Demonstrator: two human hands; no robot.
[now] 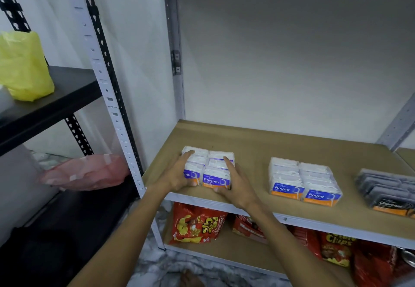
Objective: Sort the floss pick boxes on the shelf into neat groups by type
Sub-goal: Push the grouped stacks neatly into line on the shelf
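Note:
On the brown shelf board (242, 143), three groups of clear floss pick boxes stand in rows. The purple-labelled "Smooth" boxes (216, 172) sit at the left in two rows. My left hand (177, 174) presses against their left side, fingers along the top. Against their right side lies my right hand (235, 181), index finger stretched over the top. The blue-labelled "Round" boxes (305, 180) stand in the middle, apart from both hands. Dark "Charcoal" boxes (388, 190) sit at the right, partly cut off by the frame edge.
White shelf posts (125, 143) frame the unit. Red chip bags (197, 226) fill the shelf below. A black shelf to the left holds a yellow bag (22, 66); a pink bag (85, 172) lies lower down. The back of the brown board is bare.

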